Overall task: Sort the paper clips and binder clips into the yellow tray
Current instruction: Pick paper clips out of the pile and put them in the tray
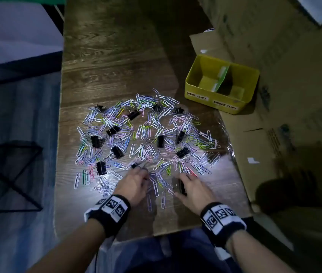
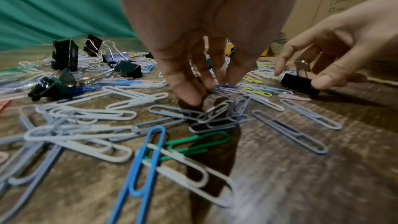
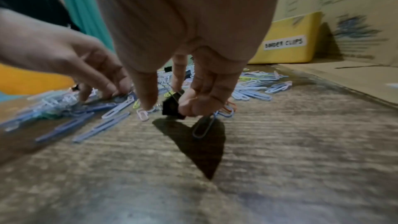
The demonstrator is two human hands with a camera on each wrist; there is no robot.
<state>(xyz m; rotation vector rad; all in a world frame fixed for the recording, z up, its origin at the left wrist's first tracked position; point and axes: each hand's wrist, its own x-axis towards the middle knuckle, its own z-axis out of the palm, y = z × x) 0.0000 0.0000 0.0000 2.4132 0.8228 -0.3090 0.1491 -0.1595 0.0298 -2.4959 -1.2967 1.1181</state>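
Observation:
A wide pile of coloured paper clips [image 1: 148,133] mixed with several black binder clips [image 1: 116,152] covers the wooden table [image 1: 116,66]. My left hand [image 1: 143,172] reaches into the pile's near edge; in the left wrist view its thumb and fingertips [image 2: 191,96] close on a blue paper clip [image 2: 224,86]. To its right, my right hand [image 1: 182,184] pinches a black binder clip [image 1: 180,187] between thumb and fingers, low over the table [image 3: 172,106]. The yellow tray [image 1: 215,103] stands at the back right, its two compartments labelled paper clips and binder clips [image 3: 284,42].
Cardboard boxes [image 1: 294,56] run along the table's right side, right behind the tray. A black wire mesh basket [image 1: 12,174] sits on the floor to the left. Bare wood lies beyond the pile. The table's near edge [image 1: 136,235] is just behind my wrists.

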